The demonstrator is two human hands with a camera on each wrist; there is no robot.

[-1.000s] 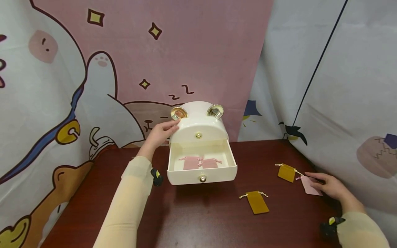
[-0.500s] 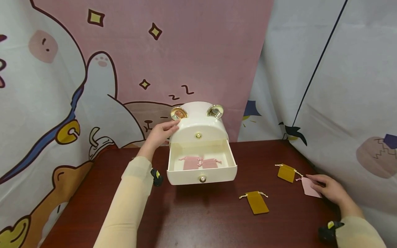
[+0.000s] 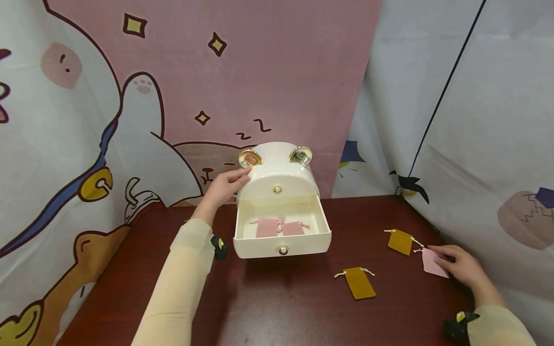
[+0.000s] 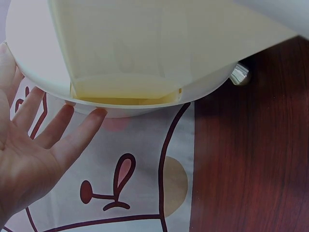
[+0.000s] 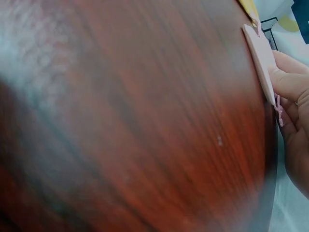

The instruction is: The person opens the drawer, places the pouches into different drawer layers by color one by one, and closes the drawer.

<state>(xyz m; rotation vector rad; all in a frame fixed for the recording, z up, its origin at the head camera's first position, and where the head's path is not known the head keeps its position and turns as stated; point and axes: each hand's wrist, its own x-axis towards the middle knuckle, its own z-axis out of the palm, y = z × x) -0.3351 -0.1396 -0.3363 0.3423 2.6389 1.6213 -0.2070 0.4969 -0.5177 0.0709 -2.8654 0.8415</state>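
Observation:
A white toy-like cabinet (image 3: 277,178) with gold ears stands at the back, its lower drawer (image 3: 283,245) pulled out. Two pink drawstring pouches (image 3: 267,228) lie flat inside that drawer. With fairly straight fingers, my left hand (image 3: 221,189) touches the cabinet's left side; the left wrist view has its fingertips along the white rim (image 4: 140,107). At the table's right edge, my right hand (image 3: 463,266) pinches a paler pink drawstring pouch (image 3: 433,263), thumb on top. Some of the right fingers are hidden. Beside this pouch lies a mustard drawstring pouch (image 3: 400,242), their cords close together.
Another mustard pouch (image 3: 359,283) lies on the dark red wooden table (image 3: 303,307), right of centre. Printed cloth (image 3: 277,72) hangs close behind the table and along its right side. The drawer juts out toward the front.
My right hand has shifted slightly down and left, and the pale pink pouch under it has turned a little. The left hand and the cabinet have stayed still.

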